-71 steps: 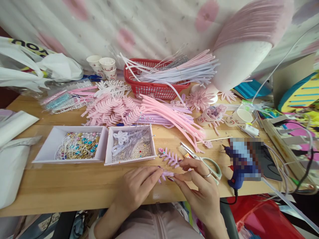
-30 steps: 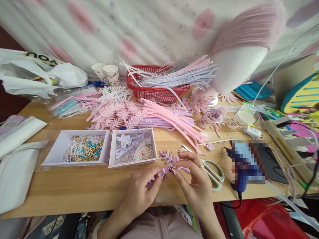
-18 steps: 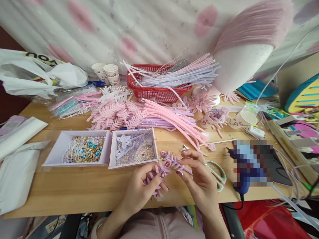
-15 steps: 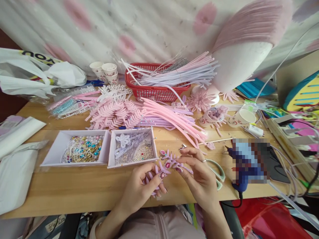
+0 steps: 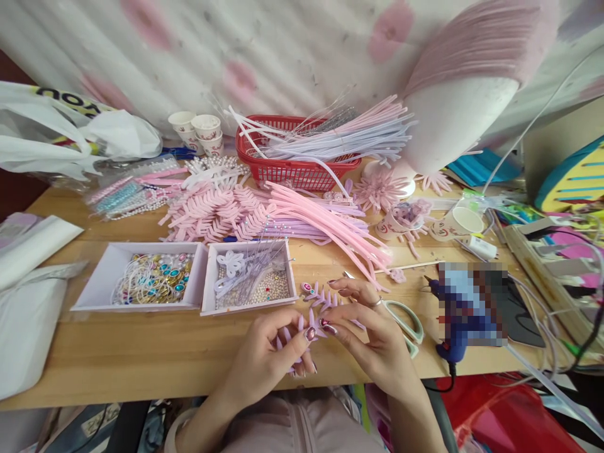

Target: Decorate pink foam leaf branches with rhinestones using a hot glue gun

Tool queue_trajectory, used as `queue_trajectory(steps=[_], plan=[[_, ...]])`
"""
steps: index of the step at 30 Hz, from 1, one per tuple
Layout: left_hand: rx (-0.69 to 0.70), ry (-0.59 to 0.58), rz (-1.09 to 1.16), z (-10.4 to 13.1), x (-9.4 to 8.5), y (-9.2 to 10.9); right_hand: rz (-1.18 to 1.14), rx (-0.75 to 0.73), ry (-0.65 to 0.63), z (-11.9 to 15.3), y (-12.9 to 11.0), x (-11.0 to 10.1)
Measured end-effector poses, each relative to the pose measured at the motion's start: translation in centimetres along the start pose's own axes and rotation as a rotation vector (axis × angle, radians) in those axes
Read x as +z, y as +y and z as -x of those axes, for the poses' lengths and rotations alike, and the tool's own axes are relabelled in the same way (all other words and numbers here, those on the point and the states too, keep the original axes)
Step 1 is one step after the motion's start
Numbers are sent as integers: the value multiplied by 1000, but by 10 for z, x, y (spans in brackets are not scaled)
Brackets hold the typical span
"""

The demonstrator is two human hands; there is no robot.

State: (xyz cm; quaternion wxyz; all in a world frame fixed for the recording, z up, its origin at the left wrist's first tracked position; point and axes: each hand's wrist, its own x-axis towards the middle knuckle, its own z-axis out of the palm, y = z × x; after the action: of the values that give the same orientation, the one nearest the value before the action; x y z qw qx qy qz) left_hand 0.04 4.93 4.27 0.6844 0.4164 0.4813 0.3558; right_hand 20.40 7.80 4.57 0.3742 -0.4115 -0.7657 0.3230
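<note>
Between my two hands is a lilac leafy sprig (image 5: 324, 299) with narrow pointed leaves. My left hand (image 5: 271, 345) grips its lower part, thumb on top and fingers curled below. My right hand (image 5: 372, 324) pinches at the middle of the sprig with thumb and forefinger, over the spot of a pink gem; its other fingers are bent above. A round pink gem piece (image 5: 308, 289) shows at the sprig's upper left end. Green-handled scissors (image 5: 409, 321) lie just right of my right hand, partly behind it.
Two white boxes hold gems (image 5: 78, 302) and pearls (image 5: 292, 283). Behind them lie pink leafy sprigs (image 5: 198, 214), pink stems (image 5: 325, 226) and a red basket (image 5: 297, 173). A blue glue gun (image 5: 455, 340) rests at right, near paper cups (image 5: 455, 228).
My right hand has moved slightly left, its thumb and forefinger now closed over the pink gem in the sprig's middle. My left hand keeps its grip. The view has shifted slightly.
</note>
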Motion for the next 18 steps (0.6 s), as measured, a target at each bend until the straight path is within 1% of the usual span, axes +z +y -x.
queue_trajectory(steps=[4, 7, 10, 12, 18], plan=[[124, 17, -232, 0, -1, 3, 36, -21, 17, 1, -1, -1], [210, 32, -373, 1, -2, 8, 99, -75, 49, 1, -1, -1], [265, 35, -416, 4, -1, 11, 163, -132, 70, 0, -2, -2], [288, 40, -425, 5, 0, 12, 182, -145, 75, 0, -2, -3], [339, 54, -457, 6, 1, 9, 155, -157, 119, 4, 0, -2]])
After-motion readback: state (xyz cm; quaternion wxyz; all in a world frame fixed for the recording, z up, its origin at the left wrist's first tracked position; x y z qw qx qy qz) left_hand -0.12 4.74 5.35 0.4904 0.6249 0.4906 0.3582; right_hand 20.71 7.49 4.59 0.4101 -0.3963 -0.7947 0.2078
